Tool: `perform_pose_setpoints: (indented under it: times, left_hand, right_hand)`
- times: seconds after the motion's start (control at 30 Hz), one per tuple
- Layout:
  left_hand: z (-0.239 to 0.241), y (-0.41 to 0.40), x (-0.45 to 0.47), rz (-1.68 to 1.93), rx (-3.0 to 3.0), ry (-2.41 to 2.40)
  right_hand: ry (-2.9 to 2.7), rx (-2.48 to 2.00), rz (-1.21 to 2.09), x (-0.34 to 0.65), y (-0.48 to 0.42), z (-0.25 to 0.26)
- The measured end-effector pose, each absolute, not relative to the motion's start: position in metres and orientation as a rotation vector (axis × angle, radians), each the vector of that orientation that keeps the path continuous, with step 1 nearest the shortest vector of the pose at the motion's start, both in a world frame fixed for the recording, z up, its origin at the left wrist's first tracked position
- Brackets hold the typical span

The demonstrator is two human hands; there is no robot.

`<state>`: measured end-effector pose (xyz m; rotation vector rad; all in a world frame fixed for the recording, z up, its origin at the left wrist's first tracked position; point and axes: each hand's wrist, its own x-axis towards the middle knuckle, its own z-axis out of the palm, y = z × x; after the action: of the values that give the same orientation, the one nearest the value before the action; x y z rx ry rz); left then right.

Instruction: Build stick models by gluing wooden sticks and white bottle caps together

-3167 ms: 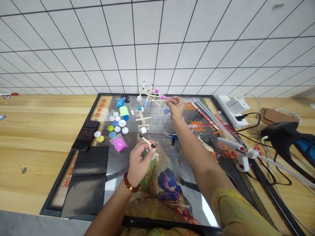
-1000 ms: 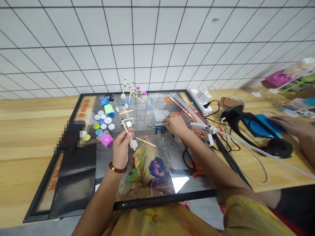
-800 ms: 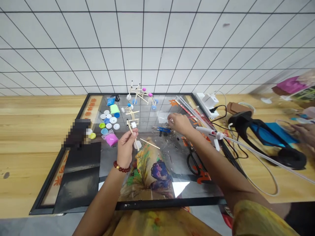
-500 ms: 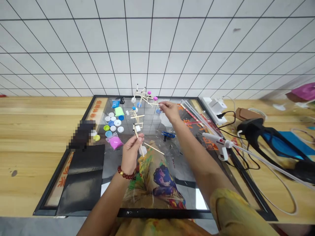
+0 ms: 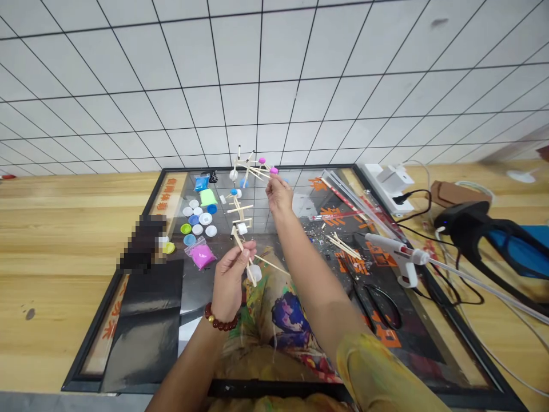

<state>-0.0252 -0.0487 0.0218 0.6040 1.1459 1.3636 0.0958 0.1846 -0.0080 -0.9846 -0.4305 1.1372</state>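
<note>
My left hand [image 5: 231, 274] is pinched around a wooden stick frame [image 5: 242, 236], a light stick structure with a white block and a round translucent disc near its lower end. My right hand [image 5: 279, 195] reaches forward, its fingers closed on a wooden stick at the right end of a second stick structure [image 5: 253, 170]. That structure carries pink clay balls [image 5: 273, 170], dark tips and a white wheel. The fingers hide the exact grip point. A loose-looking thin stick [image 5: 272, 264] slants out to the right of my left hand.
Small clay-pot lids [image 5: 205, 218] and bags of pink clay [image 5: 201, 255] and green clay [image 5: 208, 197] lie at left. On the right are wooden sticks [image 5: 343, 246], scissors [image 5: 377, 303], a glue gun [image 5: 397, 254] with its cable, and a power strip [image 5: 386, 189]. A tiled wall [image 5: 283, 103] rises behind.
The view has turned a little, bringing the scissors and loose sticks out from behind my right arm. My right hand has shifted left, nearer the pink balls. My left hand keeps its hold.
</note>
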Motion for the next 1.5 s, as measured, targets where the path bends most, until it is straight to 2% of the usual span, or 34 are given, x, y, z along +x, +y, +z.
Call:
perform_pose_setpoints:
  times: [0.33, 0.67, 1.5]
  left_hand:
    - [0.018, -0.050, -0.025, 1.335, 0.598, 1.152]
    - [0.018, -0.050, -0.025, 1.341, 0.600, 1.165]
    - [0.019, -0.048, -0.025, 1.320, 0.591, 1.229]
  right_hand:
    - [-0.530, -0.931, 1.070, 0.104, 0.184, -0.003]
    - [-0.292, -1.018, 0.918, 0.093, 0.187, 0.001]
    - [-0.024, -1.077, 0.977, 0.089, 0.207, 0.006]
